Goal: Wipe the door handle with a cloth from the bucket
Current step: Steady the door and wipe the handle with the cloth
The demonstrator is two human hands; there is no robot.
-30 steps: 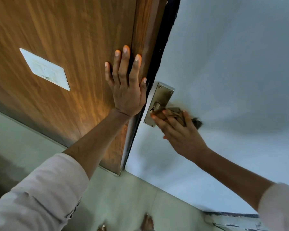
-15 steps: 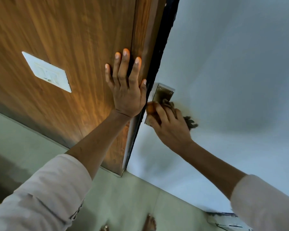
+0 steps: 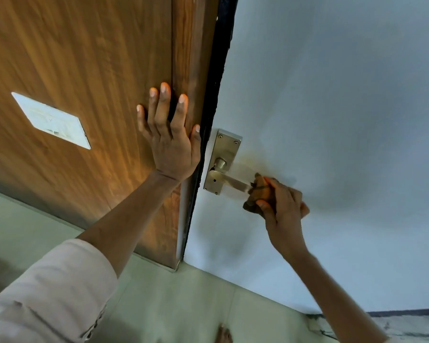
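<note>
Right hand [image 3: 284, 206] clamps brown cloth [image 3: 259, 191] on door handle [image 3: 229, 180] tip; left hand [image 3: 170, 142] flat, fingers spread, on wooden panel [image 3: 72, 58].

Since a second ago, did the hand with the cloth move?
Yes. The right hand with the cloth slid rightward along the lever, away from the metal backplate, out to the lever's free end.

A white switch plate [image 3: 51, 120] sits on the wood-grain panel [image 3: 79, 58], above a pale tiled floor [image 3: 183, 305].
</note>
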